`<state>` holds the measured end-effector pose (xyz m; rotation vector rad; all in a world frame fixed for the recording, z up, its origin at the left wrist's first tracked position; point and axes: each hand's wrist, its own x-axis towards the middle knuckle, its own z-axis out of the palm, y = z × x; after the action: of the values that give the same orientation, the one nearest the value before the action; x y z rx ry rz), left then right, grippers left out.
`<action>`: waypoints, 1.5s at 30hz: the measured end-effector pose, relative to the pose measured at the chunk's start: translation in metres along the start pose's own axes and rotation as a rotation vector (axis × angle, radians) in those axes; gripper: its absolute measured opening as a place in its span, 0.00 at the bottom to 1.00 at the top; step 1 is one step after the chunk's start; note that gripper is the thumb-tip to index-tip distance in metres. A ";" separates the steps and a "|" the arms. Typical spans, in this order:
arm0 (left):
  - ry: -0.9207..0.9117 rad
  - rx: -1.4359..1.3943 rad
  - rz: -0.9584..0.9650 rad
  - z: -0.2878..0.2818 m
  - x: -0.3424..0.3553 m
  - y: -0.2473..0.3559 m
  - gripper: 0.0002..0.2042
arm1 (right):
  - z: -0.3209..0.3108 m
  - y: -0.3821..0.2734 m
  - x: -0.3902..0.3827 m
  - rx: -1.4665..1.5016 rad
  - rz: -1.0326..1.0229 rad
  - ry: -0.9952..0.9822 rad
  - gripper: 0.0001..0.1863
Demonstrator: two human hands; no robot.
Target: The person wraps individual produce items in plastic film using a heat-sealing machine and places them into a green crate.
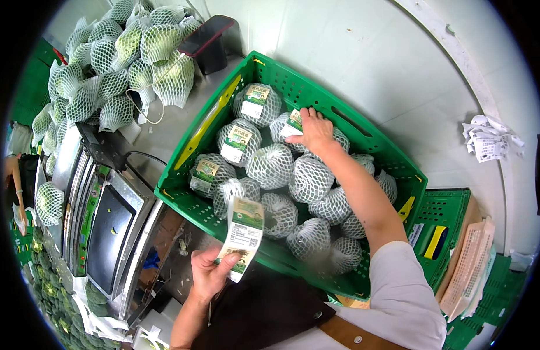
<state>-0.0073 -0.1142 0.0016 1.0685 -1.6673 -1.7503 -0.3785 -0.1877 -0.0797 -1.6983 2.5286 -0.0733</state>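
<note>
My left hand [210,273] grips a strip of printed labels [245,224] between thumb and fingers, holding it up over the near edge of a green crate [281,74]. Inside the crate lie several round vegetables [270,166] in white foam nets. My right hand [316,133] reaches to the far side, fingers spread, and presses a label [294,122] on one of them. Labels also sit on a netted vegetable [263,116] in the far left corner and on others along the left side. My right forearm hides part of the crate's contents.
A heap of netted green vegetables [115,64] covers the metal table at upper left, beside a dark stand [209,44]. A wrapping machine [109,233] stands left, with broccoli [51,297] below. Stacked crates [439,227] are at right. Another person's arm shows at far left.
</note>
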 end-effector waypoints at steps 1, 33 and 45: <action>-0.018 0.028 0.054 0.000 0.000 0.002 0.12 | -0.001 -0.001 0.000 -0.059 0.059 -0.131 0.40; -0.191 0.043 0.143 -0.030 -0.048 -0.032 0.10 | -0.071 -0.108 -0.191 1.356 -0.261 -0.516 0.23; 0.001 -0.157 -0.152 -0.043 -0.079 -0.034 0.07 | -0.069 -0.143 -0.206 0.871 -0.342 0.050 0.07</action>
<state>0.0775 -0.0725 -0.0138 1.1480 -1.4538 -1.9405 -0.1769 -0.0519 0.0124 -1.6668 1.7380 -1.0621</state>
